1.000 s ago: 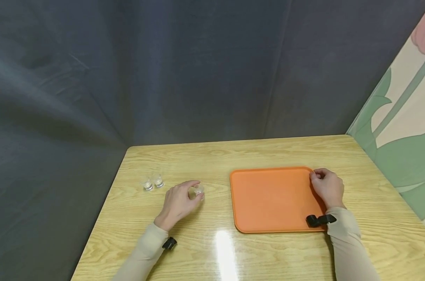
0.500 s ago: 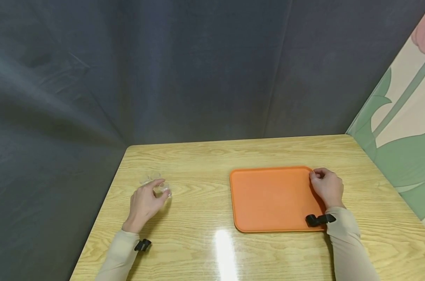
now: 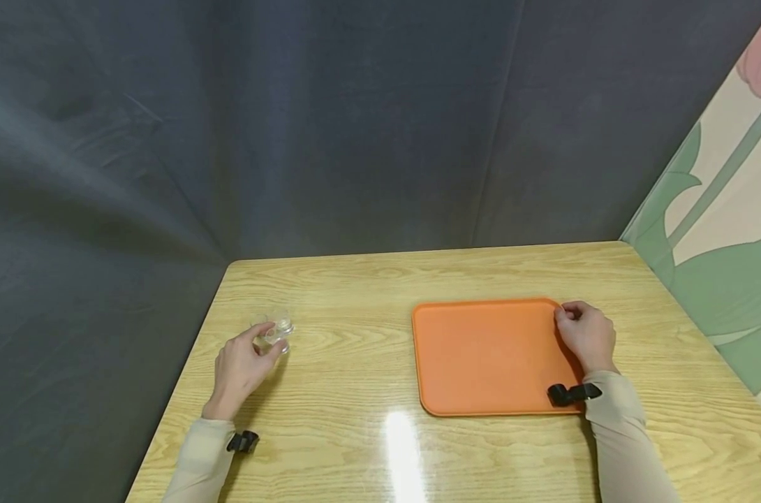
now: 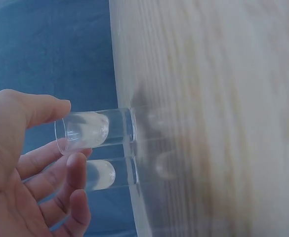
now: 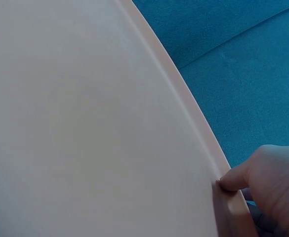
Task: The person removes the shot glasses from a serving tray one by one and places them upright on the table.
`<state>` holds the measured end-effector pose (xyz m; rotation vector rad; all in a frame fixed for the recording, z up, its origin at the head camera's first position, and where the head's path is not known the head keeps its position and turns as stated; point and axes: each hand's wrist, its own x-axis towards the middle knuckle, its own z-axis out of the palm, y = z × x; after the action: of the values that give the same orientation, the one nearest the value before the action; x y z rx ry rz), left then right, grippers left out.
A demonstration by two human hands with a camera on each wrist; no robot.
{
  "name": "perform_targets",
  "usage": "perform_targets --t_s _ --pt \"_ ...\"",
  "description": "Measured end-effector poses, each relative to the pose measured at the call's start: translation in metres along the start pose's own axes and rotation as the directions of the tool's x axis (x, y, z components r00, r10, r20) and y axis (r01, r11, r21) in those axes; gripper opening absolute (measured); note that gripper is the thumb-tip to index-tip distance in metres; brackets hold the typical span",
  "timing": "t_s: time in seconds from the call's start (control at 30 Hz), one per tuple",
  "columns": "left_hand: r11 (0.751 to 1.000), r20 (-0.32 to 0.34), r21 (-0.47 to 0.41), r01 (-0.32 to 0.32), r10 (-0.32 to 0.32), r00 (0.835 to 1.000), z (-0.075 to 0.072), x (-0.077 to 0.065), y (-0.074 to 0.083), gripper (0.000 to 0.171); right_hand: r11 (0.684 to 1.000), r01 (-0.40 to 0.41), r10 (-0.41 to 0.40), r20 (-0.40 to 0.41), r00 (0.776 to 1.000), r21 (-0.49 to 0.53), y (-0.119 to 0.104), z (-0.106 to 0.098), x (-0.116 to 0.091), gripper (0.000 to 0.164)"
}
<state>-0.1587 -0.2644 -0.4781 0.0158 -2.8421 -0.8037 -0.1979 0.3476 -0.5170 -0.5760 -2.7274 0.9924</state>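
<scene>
My left hand (image 3: pixel 245 365) holds a small clear shot glass (image 4: pixel 94 130) at the table's left side. In the left wrist view the thumb lies at its rim and the fingers curl on the other side; its base is right at the tabletop. A second shot glass (image 4: pixel 100 175) stands close beside it, partly behind the fingers. In the head view one shot glass (image 3: pixel 283 322) shows just beyond the fingertips, and another is mostly hidden behind the hand. With thumb and fingers, my right hand (image 3: pixel 586 337) pinches the rim of an orange tray (image 3: pixel 490 360) near its far right corner.
The wood-grain table (image 3: pixel 349 391) carries a bright light reflection near its front. A dark curtain (image 3: pixel 368 133) hangs along the back and left edges. A flower-patterned panel (image 3: pixel 726 230) borders the right side.
My left hand has carried the shot glass leftward across the table to the other shot glasses. The right hand has stayed on the tray's rim, and the tray has not moved.
</scene>
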Motion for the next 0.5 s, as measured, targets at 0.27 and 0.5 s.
perform_targets --t_s 0.27,0.5 --pt "1.000 -0.027 -0.004 -0.026 0.025 0.999 -0.005 -0.003 -0.002 0.048 1.000 0.020 -0.019 0.049 0.999 -0.016 -0.005 -0.001 0.002 0.045" --pt "0.997 -0.086 0.023 -0.075 0.077 0.993 -0.009 -0.003 0.009 0.044 0.992 0.117 -0.101 0.243 0.965 -0.053 -0.011 -0.019 -0.003 0.071"
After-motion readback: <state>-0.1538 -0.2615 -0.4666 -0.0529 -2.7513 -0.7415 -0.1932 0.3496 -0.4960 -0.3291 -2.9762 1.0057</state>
